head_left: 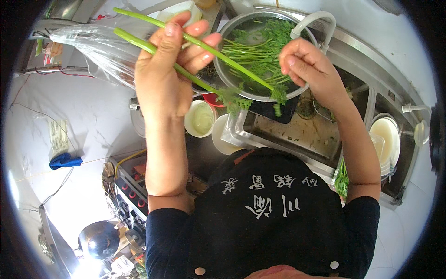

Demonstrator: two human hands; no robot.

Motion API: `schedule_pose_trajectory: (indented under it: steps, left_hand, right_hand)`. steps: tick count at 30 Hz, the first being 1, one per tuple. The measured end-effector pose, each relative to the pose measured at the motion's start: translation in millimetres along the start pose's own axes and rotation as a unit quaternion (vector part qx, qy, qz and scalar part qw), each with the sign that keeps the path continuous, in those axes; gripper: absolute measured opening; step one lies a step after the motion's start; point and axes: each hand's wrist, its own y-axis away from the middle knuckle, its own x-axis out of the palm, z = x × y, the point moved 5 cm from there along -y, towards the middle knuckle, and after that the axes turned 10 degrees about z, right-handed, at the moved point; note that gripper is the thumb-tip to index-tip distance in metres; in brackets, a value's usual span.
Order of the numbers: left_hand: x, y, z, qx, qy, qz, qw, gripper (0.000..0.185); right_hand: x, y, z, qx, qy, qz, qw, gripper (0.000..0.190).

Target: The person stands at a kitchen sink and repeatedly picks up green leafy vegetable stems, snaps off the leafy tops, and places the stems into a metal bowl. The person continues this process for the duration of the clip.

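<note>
My left hand (pixel 170 62) is raised at the near left of a round metal basin (pixel 223 71), palm up. Between its thumb and fingers lie two long green stalks (pixel 223 57), with feathery leaves at their lower right ends, over the basin's near rim. My right hand (pixel 306 66) is above the basin's right side, just below a white curved faucet (pixel 315 21). Its fingers are curled against the thumb, and nothing shows in them. A bunch of the same leafy greens (pixel 258 48) sits in water in the basin.
A stainless steel sink (pixel 296 130) lies below the basin. Left of it stand a white tub (pixel 200 118) and a red container (pixel 213 100). A clear plastic bag (pixel 101 52) hangs at left. White bowls (pixel 385 139) sit at right; a stove (pixel 129 195) and a wok (pixel 99 240) are lower left.
</note>
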Motion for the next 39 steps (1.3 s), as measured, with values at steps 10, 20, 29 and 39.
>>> schedule_pose_trajectory:
  steps: [10, 20, 29, 39]
  left_hand:
    - [14.0, -15.8, 5.1, -0.058, -0.091, 0.076, 0.991, 0.044]
    - [30.6, -11.6, 15.2, -0.108, -0.125, 0.107, 0.980, 0.032]
    - [26.5, -12.9, 3.3, -0.092, -0.099, 0.126, 0.983, 0.026]
    - [32.1, -10.6, 4.5, -0.095, -0.139, 0.115, 0.979, 0.025]
  right_hand:
    - [23.5, -4.9, 27.1, 0.009, 0.006, 0.063, 0.998, 0.011]
    - [34.5, 2.3, 45.8, -0.129, 0.380, 0.058, 0.914, 0.008]
    - [3.4, -6.1, 27.8, -0.019, 0.037, 0.016, 0.999, 0.026]
    - [38.9, -9.2, 47.2, -0.050, 0.210, 0.076, 0.974, 0.014]
